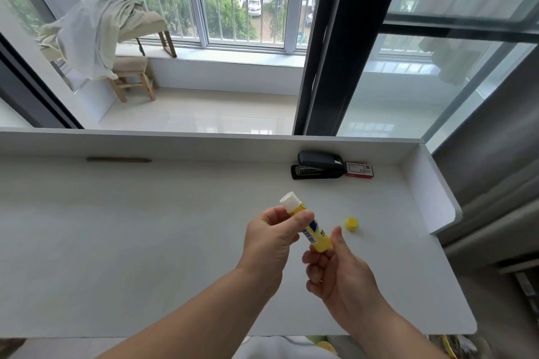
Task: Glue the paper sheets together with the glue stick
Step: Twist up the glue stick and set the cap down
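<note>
Desk (145,242): white, raised rim at back and right.
Left hand (269,237): above the desk, thumb and fingers pinching the upper part of the glue stick.
Glue stick (309,227): yellow, uncapped, white tip tilted up and left, held between both hands.
Right hand (339,274): fingers curled round the stick's lower end.
Cap (351,224): yellow, on the desk just right of the hands.
Stapler (318,165): black, by the back rim.
Staple box (360,170): touching the stapler's right side.
</note>
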